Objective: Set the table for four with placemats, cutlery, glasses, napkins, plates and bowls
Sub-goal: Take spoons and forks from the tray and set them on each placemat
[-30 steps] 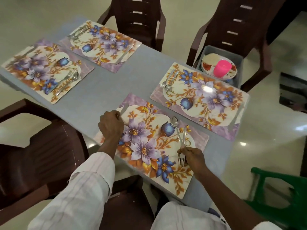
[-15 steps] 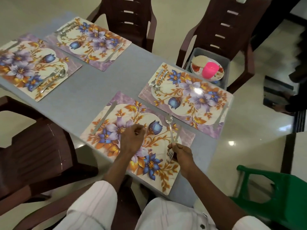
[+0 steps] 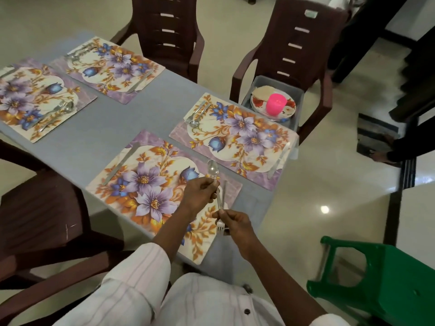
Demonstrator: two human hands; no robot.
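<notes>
Over right side of nearest placemat point(image 3: 150, 175), our left hand point(image 3: 200, 194) & right hand point(image 3: 235, 223) both pinch the spoon point(image 3: 212, 168), fork point(image 3: 225, 191) just beside. 4 mats + cutlery laid; plates point(image 3: 257, 96), glasses, napkins, bowls not yet on.

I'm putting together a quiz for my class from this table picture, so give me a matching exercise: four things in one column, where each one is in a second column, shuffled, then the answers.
Things
1. pink cup
2. nearest spoon
3. nearest knife
4. green chair

Places
A. on the floor, right of the table
B. lying along the near placemat's left edge
C. gripped in the left hand
D. on the plates in the grey bin

Pairs: 1-D, 2-C, 3-B, 4-A
</notes>
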